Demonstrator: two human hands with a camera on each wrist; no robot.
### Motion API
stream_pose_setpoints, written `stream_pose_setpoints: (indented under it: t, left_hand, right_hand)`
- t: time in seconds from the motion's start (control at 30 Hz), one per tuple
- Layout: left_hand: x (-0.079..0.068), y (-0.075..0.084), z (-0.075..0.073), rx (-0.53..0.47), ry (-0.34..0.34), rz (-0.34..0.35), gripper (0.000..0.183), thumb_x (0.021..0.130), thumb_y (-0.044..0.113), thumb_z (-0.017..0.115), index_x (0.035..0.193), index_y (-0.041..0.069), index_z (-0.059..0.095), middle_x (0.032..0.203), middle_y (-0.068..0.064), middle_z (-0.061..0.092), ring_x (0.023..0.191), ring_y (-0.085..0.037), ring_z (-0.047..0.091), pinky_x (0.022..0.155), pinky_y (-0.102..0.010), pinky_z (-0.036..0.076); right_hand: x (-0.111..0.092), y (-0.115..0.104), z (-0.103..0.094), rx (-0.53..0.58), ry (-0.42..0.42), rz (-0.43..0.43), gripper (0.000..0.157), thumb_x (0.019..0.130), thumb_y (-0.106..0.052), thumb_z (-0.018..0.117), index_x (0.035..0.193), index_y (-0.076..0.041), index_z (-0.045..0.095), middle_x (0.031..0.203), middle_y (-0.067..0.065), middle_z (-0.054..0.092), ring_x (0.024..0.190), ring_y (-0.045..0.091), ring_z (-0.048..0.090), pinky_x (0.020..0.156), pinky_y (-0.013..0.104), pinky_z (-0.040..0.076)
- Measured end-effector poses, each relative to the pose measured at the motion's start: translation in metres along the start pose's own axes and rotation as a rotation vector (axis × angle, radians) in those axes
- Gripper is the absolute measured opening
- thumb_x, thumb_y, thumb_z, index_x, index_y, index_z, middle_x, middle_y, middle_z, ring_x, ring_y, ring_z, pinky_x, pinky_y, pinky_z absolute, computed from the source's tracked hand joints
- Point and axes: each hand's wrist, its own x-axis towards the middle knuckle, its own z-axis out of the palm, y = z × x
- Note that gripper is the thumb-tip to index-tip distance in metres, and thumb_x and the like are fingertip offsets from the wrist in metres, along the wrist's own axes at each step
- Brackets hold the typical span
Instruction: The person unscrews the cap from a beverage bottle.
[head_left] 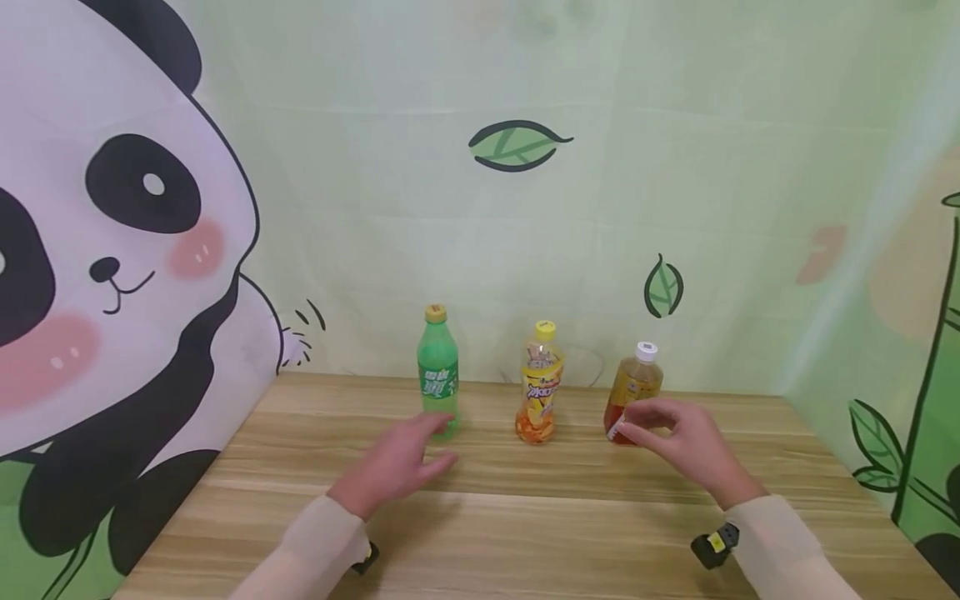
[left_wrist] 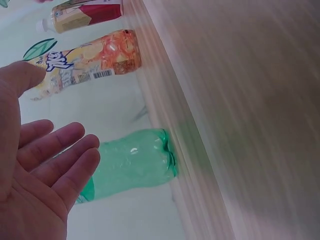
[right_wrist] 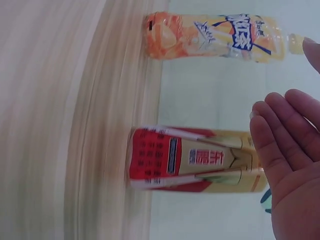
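Observation:
Three plastic drink bottles stand upright in a row near the back of the table. On the left is a green bottle (head_left: 437, 375) with a yellow cap. In the middle stands a yellow-capped bottle (head_left: 539, 387) with a yellow and orange label, and on the right a white-capped bottle (head_left: 637, 387) with a gold and red label. My left hand (head_left: 401, 462) reaches in front of the green bottle, fingers spread loosely and palm bare in the left wrist view. The right hand (head_left: 686, 437) overlaps the white-capped bottle's lower part, its fingers relaxed with nothing between them.
The wooden table (head_left: 525, 525) reaches back to a pale green cloth backdrop (head_left: 360, 208) printed with leaves and a large panda (head_left: 135, 275) on the left. A small black device (head_left: 716, 546) is at my right wrist, another (head_left: 365, 558) at the left.

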Motion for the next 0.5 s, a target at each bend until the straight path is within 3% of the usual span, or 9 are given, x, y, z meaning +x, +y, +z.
stream_pose_setpoints:
  t: [0.23,0.5]
  left_hand:
    - [0.007,0.007,0.007,0.017,0.001,0.018,0.059,0.095,0.034,0.072,0.143,0.003,0.055,0.141,-0.013,0.063,0.125,-0.029,0.065,0.109,-0.046,0.051]
    - [0.015,0.015,0.014,0.019,0.019,0.009,0.056,0.097,0.033,0.069,0.143,0.005,0.054,0.137,-0.012,0.065,0.127,-0.029,0.063,0.109,-0.045,0.052]
  right_hand:
    - [0.01,-0.011,0.01,0.049,0.023,0.017,0.036,0.089,-0.041,0.079,0.112,-0.014,0.075,0.106,0.002,0.077,0.092,0.013,0.072,0.08,0.025,0.06]
    - [0.022,-0.02,0.02,0.109,0.047,0.049,0.04,0.09,-0.042,0.078,0.115,-0.012,0.074,0.108,0.006,0.077,0.09,0.015,0.071,0.077,0.022,0.059]
